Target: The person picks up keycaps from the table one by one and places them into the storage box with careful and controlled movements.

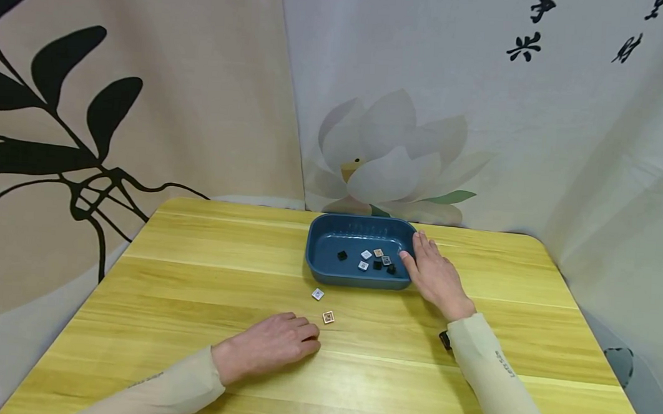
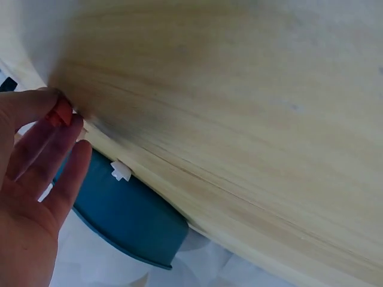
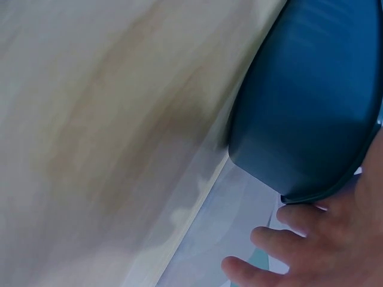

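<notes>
My left hand (image 1: pixel 270 344) is low over the table, left of centre. In the left wrist view, the thumb and fingertips of this hand (image 2: pixel 45 143) pinch a small red piece (image 2: pixel 61 112). Just beyond it on the table lie a square piece with a light border (image 1: pixel 328 317) and a white one (image 1: pixel 318 294). My right hand (image 1: pixel 437 281) holds the right end of the blue tray (image 1: pixel 355 282), thumb over the rim and fingers outside. The right wrist view shows this hand (image 3: pixel 335 239) at the rim of the tray (image 3: pixel 305 101). Several black, white and light-bordered pieces lie inside.
The wooden table (image 1: pixel 193 268) reaches back to a printed curtain (image 1: pixel 214 88) with dark leaves and a pale flower. The tray stands near the table's back edge. A dark band (image 1: pixel 445 340) shows at my right wrist.
</notes>
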The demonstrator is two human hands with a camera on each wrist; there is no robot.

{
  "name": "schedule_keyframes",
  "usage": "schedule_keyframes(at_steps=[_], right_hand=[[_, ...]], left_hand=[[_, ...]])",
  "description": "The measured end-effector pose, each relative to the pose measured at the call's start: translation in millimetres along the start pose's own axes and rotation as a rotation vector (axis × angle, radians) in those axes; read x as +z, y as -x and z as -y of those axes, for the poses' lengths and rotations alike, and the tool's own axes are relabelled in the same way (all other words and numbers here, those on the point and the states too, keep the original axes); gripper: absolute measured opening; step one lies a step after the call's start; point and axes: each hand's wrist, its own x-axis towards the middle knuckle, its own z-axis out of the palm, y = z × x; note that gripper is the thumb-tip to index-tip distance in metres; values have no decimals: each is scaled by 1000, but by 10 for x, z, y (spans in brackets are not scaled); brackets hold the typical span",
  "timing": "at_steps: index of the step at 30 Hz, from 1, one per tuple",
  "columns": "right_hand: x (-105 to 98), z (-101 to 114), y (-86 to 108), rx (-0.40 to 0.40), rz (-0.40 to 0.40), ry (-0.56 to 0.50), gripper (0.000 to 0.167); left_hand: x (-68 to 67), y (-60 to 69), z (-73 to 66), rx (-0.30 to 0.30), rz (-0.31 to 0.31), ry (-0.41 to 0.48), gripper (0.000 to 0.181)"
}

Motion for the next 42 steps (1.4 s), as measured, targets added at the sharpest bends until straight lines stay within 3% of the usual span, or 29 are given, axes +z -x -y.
schedule_keyframes(at_steps=[8, 19, 26, 33, 37, 42], right_hand=[[-8, 17, 5, 0, -5, 4, 79], [-7, 12, 13, -13, -19, 0, 78], [-7, 13, 6, -16, -19, 10, 78], [-13, 24, 2, -11, -17, 13, 79], [-14, 23, 3, -7, -16, 14, 78], [-10, 22, 5, -6, -11, 15, 78]], left_hand=[[-66, 11, 32, 14, -25, -30, 20], [-239, -138, 228, -19, -235, -6, 31], [-369, -311, 400, -102, -275, 63, 35], [-362, -504, 590, -171, -319, 92, 32], [-328, -629, 698, -220, -315, 108, 32], [-298, -770, 800, -328, -259, 181, 28]])
